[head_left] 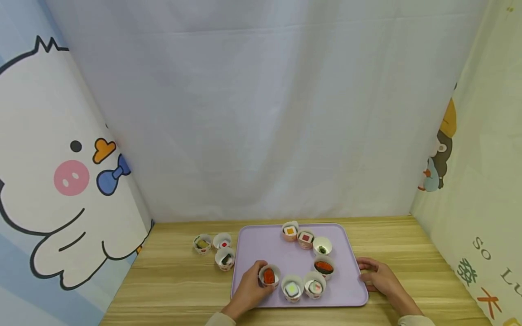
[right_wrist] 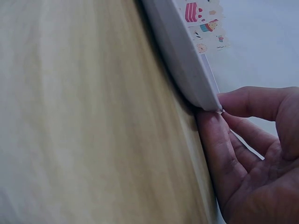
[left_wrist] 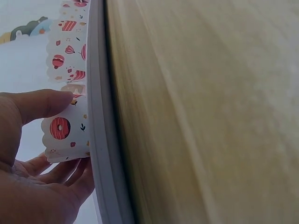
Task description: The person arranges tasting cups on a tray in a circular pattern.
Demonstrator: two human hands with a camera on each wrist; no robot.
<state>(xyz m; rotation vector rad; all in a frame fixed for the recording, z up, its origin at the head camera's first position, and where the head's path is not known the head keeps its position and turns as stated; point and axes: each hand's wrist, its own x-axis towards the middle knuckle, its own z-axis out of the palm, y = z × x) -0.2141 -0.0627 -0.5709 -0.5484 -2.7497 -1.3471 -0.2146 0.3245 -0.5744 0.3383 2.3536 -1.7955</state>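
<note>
My left hand point(head_left: 249, 287) holds a white paper cup with orange roe sushi point(head_left: 269, 276) at the front left of a lilac tray point(head_left: 261, 244). In the left wrist view, thumb and fingers are on either side of this printed cup point(left_wrist: 65, 133). My right hand point(head_left: 380, 277) is at the tray's right edge, pinching the rim point(right_wrist: 205, 95) near a corner in the right wrist view. Beside the held cup stand a cup with green-centred sushi point(head_left: 292, 289) and one with pink-and-white sushi point(head_left: 315, 285). A second roe cup point(head_left: 324, 267) stands behind them.
Farther back on the tray stand cups with a green-topped piece point(head_left: 322, 246), a red-centred piece point(head_left: 305, 238) and a yellow-centred piece point(head_left: 290, 231). Three more cups, one with dark-topped sushi point(head_left: 225, 259), stand left of the tray on the wooden table point(head_left: 171, 276).
</note>
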